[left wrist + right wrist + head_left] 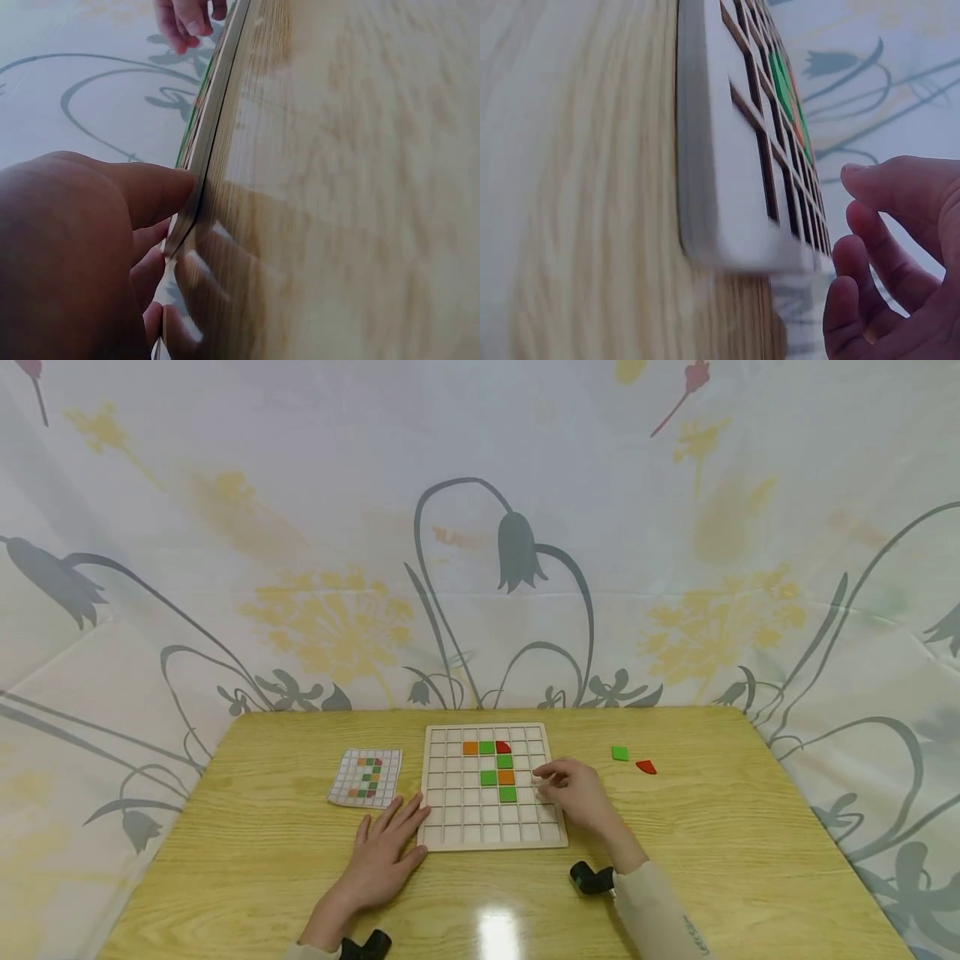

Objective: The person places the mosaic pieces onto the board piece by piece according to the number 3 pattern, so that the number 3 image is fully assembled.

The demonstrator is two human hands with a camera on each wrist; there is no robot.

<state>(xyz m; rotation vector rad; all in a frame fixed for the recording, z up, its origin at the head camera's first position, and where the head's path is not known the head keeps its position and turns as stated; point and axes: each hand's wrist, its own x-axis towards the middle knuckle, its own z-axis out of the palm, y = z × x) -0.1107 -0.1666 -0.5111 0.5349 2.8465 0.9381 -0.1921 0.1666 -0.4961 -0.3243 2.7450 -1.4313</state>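
A pale wooden grid board [457,837] lies on the table, holding orange and green square tiles and one red quarter-round tile [503,747]. My left hand [381,862] rests at the board's left edge. In the left wrist view its thumb [161,191] touches the board's side. Above the board's right edge hovers my right hand [576,792], fingers loosely bent. The right wrist view shows a gap between thumb [892,184] and fingers, with no tile seen there. The lowest tile in the pattern is a green square [507,794].
A paper card [337,785] with a printed coloured grid pattern lies left of the board. To the right are a loose green square tile [619,753] and a red quarter-round tile [646,767]. A flower-printed curtain [330,527] hangs behind the wooden table [247,827].
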